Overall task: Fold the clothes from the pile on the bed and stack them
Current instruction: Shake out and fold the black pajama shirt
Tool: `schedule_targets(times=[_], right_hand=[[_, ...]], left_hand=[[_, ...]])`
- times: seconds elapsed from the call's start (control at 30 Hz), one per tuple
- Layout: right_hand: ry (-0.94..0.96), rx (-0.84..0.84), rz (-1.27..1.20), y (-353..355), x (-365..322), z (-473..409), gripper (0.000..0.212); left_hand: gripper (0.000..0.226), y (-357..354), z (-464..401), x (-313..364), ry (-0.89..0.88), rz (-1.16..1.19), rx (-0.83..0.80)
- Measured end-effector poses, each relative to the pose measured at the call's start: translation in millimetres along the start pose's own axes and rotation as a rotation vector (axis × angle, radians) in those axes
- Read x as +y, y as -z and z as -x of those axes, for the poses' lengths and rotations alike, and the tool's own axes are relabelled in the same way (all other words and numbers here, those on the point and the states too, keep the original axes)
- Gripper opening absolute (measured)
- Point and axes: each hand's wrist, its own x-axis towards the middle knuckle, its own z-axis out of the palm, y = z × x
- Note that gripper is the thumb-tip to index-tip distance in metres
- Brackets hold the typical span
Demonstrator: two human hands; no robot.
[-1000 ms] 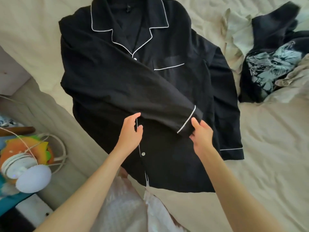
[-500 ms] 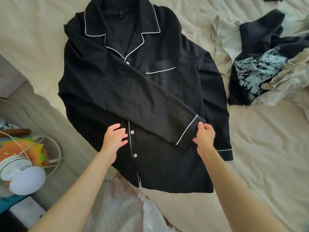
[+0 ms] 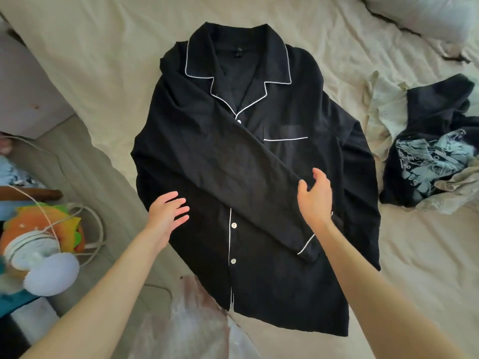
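Crinkled black shirt (image 3: 272, 177), white-piped, beneath 2 spread hands (image 3: 168, 213).

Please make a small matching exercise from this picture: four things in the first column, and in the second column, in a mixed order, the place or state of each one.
Things:
1. folded sleeve
2. other sleeve
3. left hand
4. pile of clothes

Places or states:
A. open, fingers spread over the shirt's lower edge
B. unfolded heap on the bed, at the picture's right
C. laid diagonally across the shirt front
D. straight along the shirt's side

Pairs: 1-C, 2-D, 3-A, 4-B
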Motion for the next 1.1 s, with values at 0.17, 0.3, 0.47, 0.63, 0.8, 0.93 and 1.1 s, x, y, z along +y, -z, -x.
schedule_targets(times=[0.17,0.3,0.47,0.63,0.8,0.93,1.1], right_hand=[[0.278,-0.161,0.076,-50,-98,-32,0.044],[0.470,-0.237,0.169,-96,-180,-59,0.042],[0.606,-0.310,0.289,-147,-266,-81,0.051],[0.507,-0.298,0.389,-179,-312,-99,0.043],[0.218,-0.372,-0.111,-195,-336,-105,0.019],[0.146,-0.420,-0.267,-202,-356,-111,0.034],[0.255,-0.379,-0.247,-209,-356,-117,0.028]], left_hand=[[0.042,37,-48,41,-0.016,0.155,0.047],[0.043,53,-88,66,0.057,0.329,0.027],[0.031,59,-117,84,0.196,0.551,-0.079],[0.022,70,-131,88,0.367,0.606,-0.116],[0.016,85,-142,78,0.283,0.597,-0.040],[0.018,97,-147,85,0.224,0.685,-0.028],[0.021,96,-149,86,0.126,0.353,0.120]])
